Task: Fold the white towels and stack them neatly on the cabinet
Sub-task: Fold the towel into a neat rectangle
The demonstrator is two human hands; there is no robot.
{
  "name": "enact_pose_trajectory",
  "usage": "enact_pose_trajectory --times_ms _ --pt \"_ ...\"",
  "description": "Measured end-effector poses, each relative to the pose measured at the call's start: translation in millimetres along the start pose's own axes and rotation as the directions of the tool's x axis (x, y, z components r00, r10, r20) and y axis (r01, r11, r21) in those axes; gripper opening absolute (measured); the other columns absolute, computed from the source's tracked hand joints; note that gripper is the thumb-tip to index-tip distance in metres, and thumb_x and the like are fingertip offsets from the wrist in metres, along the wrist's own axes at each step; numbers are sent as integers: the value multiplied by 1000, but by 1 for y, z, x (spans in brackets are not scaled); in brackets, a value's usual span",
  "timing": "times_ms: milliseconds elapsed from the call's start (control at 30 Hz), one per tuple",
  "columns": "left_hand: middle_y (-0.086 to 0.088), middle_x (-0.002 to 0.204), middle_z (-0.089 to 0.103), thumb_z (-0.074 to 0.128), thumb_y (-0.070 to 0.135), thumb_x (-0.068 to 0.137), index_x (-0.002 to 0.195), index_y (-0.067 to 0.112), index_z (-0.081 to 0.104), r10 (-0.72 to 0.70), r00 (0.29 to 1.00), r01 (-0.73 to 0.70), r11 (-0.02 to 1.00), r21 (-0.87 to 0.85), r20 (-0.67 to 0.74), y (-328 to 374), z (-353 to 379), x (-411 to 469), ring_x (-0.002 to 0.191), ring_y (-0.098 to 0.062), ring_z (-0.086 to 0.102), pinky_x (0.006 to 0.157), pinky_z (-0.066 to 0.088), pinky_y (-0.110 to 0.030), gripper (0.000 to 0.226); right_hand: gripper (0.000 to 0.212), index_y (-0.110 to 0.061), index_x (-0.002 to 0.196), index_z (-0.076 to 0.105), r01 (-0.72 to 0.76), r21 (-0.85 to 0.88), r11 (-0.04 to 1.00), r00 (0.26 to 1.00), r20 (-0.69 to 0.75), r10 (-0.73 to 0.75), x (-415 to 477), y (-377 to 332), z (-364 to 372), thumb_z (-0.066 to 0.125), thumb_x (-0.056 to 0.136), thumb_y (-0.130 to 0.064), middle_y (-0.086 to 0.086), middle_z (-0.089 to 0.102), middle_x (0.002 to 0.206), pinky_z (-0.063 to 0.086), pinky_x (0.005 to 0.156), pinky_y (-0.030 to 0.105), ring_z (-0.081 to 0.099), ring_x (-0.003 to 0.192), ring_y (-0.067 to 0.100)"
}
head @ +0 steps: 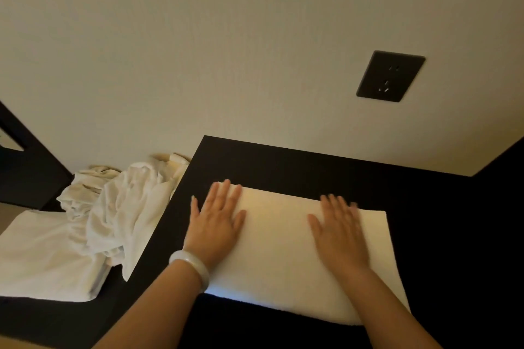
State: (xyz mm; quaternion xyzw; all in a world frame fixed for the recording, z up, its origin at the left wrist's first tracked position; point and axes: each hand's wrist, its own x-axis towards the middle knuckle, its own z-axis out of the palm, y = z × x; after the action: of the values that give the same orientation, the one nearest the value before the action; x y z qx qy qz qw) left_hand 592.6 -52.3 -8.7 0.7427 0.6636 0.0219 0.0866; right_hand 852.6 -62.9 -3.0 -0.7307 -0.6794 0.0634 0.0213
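A folded white towel (279, 244) lies flat on the black cabinet top (297, 167). My left hand (218, 221) presses flat on the towel's left end with fingers straight, a pale bangle on its wrist. Flat on the right half of the towel rests my right hand (340, 231), fingers spread and slightly blurred. To the left, below the cabinet's level, a heap of crumpled white towels (124, 204) sits partly over a flat folded white cloth (48, 258).
A cream wall rises right behind the cabinet, with a black power socket (390, 76) on it. A dark panel (25, 170) stands at the far left. The cabinet's right side meets a dark wall (499, 207).
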Motion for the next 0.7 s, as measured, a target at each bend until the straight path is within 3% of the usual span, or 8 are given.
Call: enact_pose_trajectory --times_ms 100,267,400,500,567,633,700 --pt "2 165 -8 0 59 96 155 34 -14 -50 998 52 995 -88 26 -16 -3 -3 152 -18 -8 124 -1 -44 66 77 -26 158 0 -109 -57 992 994 -21 108 -3 32 0 -10 89 -59 -2 2 166 -11 123 39 -9 152 15" --pt "-1 166 -5 6 56 100 156 28 -12 -60 998 61 992 -109 20 -13 -6 -5 152 -19 -7 124 0 -43 65 63 -27 157 -2 -106 -22 994 994 -7 106 -2 35 0 7 101 -54 -2 -2 166 -13 122 37 -12 151 15" --pt "-1 166 -6 9 56 101 156 18 -11 -94 993 103 986 -131 72 -10 -11 -5 152 -18 -7 124 1 -43 71 66 -26 157 -8 -164 -73 984 986 -25 163 -6 42 -3 5 99 -56 0 -6 166 -14 121 44 -12 151 18" --pt "-3 166 -4 19 54 102 157 15 -9 -125 985 149 963 -224 119 -10 -17 -9 152 -20 -5 124 2 -43 72 72 -18 157 -6 -331 -2 944 940 -86 329 -23 52 -10 15 100 -56 4 0 166 2 124 47 0 152 23" --pt "-6 165 9 33 50 102 157 14 3 -198 974 222 922 -318 108 -13 -23 -15 152 -24 10 123 13 -43 73 75 -13 158 8 -432 89 897 894 -91 439 -38 57 -16 33 100 -54 10 17 163 19 119 45 20 148 29" --pt "-10 156 30 43 46 101 154 13 22 -309 949 314 884 -346 71 -17 -27 -24 142 -27 32 115 29 -43 66 71 -7 152 28 -530 135 837 840 -51 541 -48 66 -24 46 98 -50 16 35 150 37 105 44 39 134 34" --pt "-11 145 41 44 41 101 147 13 37 -390 911 410 814 -411 137 -19 -33 -33 126 -27 47 106 39 -42 54 64 -3 143 37 -603 287 744 792 108 600 -51 76 -32 56 96 -43 19 40 140 43 83 39 48 119 37"
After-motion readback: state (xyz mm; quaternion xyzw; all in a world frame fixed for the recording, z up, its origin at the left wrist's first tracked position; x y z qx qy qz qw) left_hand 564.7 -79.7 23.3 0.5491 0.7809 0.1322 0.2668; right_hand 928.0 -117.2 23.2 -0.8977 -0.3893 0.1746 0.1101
